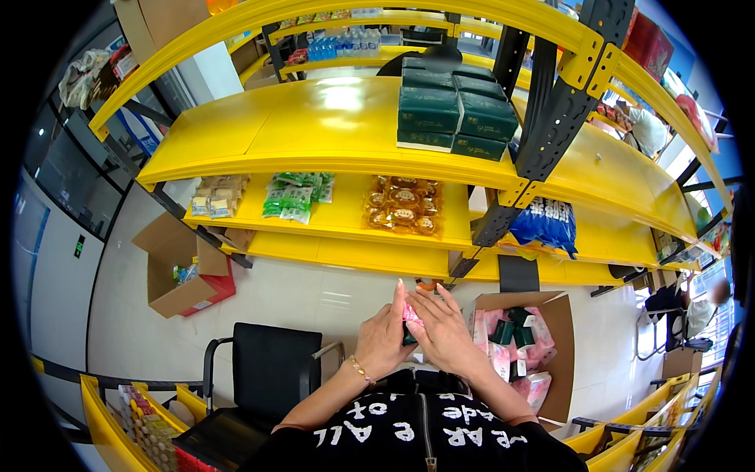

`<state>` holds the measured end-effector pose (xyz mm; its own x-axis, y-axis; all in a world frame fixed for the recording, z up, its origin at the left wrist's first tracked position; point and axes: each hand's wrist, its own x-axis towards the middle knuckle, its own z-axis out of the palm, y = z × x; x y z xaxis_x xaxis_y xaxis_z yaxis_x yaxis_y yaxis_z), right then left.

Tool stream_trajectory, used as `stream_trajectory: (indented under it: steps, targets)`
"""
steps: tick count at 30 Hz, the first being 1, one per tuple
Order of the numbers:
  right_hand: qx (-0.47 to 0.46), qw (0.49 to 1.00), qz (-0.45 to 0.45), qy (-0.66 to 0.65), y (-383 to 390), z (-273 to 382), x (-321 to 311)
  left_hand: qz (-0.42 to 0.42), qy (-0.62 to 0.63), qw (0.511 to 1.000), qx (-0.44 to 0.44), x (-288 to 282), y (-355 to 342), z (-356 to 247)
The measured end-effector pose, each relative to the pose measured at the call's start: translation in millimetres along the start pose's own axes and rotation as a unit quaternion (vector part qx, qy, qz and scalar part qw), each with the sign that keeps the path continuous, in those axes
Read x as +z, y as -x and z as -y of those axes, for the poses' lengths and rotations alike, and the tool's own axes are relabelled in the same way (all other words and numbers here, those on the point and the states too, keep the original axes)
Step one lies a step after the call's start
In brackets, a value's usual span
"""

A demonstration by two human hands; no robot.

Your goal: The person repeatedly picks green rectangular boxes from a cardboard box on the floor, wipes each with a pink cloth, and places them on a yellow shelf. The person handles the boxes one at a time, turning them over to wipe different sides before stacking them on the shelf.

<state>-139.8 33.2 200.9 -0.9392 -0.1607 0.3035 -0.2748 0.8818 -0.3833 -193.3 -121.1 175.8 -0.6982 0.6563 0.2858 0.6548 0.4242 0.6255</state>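
Observation:
In front of my chest, my left hand [384, 340] and my right hand [445, 329] come together around a small pink soft pack [411, 314]. The fingers of both hands are fairly straight, and the palms press on it from either side. Something dark green [408, 337] shows just below the pink, between the hands; whether it belongs to the same pack I cannot tell. Right of my right hand, an open cardboard box [555, 377] holds several pink packs [535, 387] and several dark green packs [523, 337].
Ahead stands a yellow shelf [314, 118] with stacked dark green packs [429, 110]. Its lower level carries green bags [297, 197], brown-gold snack packs [403, 206] and a blue bag [544, 226]. A black chair [275, 363] and a cardboard box [185, 267] stand left. People are at the far right.

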Motion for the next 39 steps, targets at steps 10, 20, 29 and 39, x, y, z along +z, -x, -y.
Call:
stream_trajectory:
  steps: [10,20,29,39]
  targets:
    - [0.236,0.69,-0.054,-0.682,5,-35,25,-0.078,0.398,0.91,-0.087,4,6,13]
    - [0.19,0.619,-0.101,-0.755,11,4,40,-0.28,0.358,0.888,-0.073,21,-3,35]
    - [0.066,0.848,-0.088,-0.519,-13,6,17,-0.185,0.509,0.832,-0.118,18,6,11]
    - [-0.009,0.922,-0.143,-0.36,-7,15,35,-0.138,0.591,0.775,-0.179,4,5,10]
